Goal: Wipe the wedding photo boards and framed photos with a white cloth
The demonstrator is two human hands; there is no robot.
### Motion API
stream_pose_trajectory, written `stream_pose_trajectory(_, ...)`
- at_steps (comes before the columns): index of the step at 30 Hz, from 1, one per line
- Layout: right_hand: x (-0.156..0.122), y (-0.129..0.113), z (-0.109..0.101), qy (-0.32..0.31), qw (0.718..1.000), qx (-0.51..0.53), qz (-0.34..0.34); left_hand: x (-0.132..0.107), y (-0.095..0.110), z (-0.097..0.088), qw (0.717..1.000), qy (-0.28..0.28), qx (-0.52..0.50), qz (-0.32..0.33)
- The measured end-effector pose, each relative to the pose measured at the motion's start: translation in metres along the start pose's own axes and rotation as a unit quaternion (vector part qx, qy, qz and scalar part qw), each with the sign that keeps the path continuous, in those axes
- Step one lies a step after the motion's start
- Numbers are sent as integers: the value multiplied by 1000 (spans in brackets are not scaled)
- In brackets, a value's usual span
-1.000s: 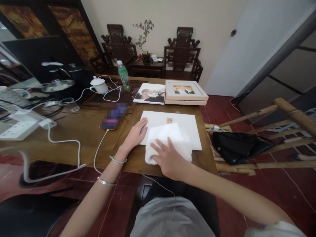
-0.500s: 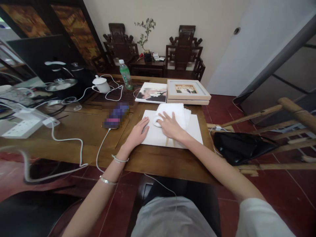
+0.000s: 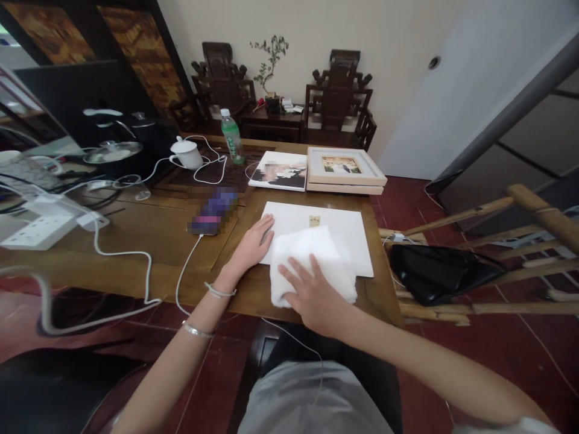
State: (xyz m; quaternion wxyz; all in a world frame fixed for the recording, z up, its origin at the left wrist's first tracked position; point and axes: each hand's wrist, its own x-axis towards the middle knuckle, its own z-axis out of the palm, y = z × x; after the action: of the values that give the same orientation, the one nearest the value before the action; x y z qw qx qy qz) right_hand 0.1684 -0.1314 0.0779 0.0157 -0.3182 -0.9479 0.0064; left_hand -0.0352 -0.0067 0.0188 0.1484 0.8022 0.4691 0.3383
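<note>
A folded white towel (image 3: 312, 253) lies over the near part of a flat white panel (image 3: 346, 232) and hangs past its front edge onto the table. My right hand (image 3: 312, 289) presses on the towel with fingers spread, its thumb at the towel's near fold. A small beige figure (image 3: 315, 221) shows on the panel's surface just beyond the cloth. My left hand (image 3: 254, 241) rests at the panel's left edge, fingers stretched out flat and touching it.
Behind the panel lie a photo print (image 3: 280, 172) and framed pictures (image 3: 346, 166). A phone (image 3: 212, 211) with a white cable sits to the left. Further left are a bottle (image 3: 232, 138), a lidded cup (image 3: 186, 154) and a power strip (image 3: 40, 229).
My right hand has drawn the towel towards me, from the panel's far part over its near edge, uncovering the beige figure. My left hand has stayed in place.
</note>
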Motion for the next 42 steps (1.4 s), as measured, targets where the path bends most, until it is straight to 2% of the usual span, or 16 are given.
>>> stream_pose_trajectory(2,-3,3,-2,-10,1000,8,1,0,1,0,1000,1,2,0)
stream_pose_trajectory(5,8,21,-4,-16,999,19,21,0,1,-1,1000,-1,6,-1)
stream_pose_trajectory(11,56,73,-3,-16,991,-4,131,1,2,-1,1000,-5,0,-4)
stream_pose_trajectory(13,73,79,-2,-7,986,-24,167,1,2,-1,1000,-4,-12,-7)
stream_pose_trajectory(16,93,72,1,-9,982,-40,184,1,2,-2,998,18,-56,-38)
stream_pose_trajectory(18,97,60,3,-21,988,-39,148,1,1,-3,990,49,-113,-68)
stream_pose_trajectory(22,81,36,2,1,1000,-18,5,1,1,-7,977,106,-167,-82)
stream_pose_trajectory(25,56,25,-7,3,997,9,-76,0,5,-9,984,98,-136,-66)
stream_pose_trajectory(27,41,22,-14,-15,996,25,-89,-1,8,-9,989,74,-113,-62)
stream_pose_trajectory(30,31,29,-22,-36,998,33,-38,-2,9,-5,995,32,-73,-56)
stream_pose_trajectory(33,38,47,-22,-44,998,31,45,-1,6,-2,998,7,-44,-42)
stream_pose_trajectory(37,66,77,-16,7,992,29,120,0,4,-1,999,1,-29,-22)
stream_pose_trajectory(39,86,88,-13,34,989,40,141,0,5,-3,1000,-3,-26,-15)
stream_pose_trajectory(42,116,96,-13,41,984,83,150,1,7,-6,1000,-11,-21,-5)
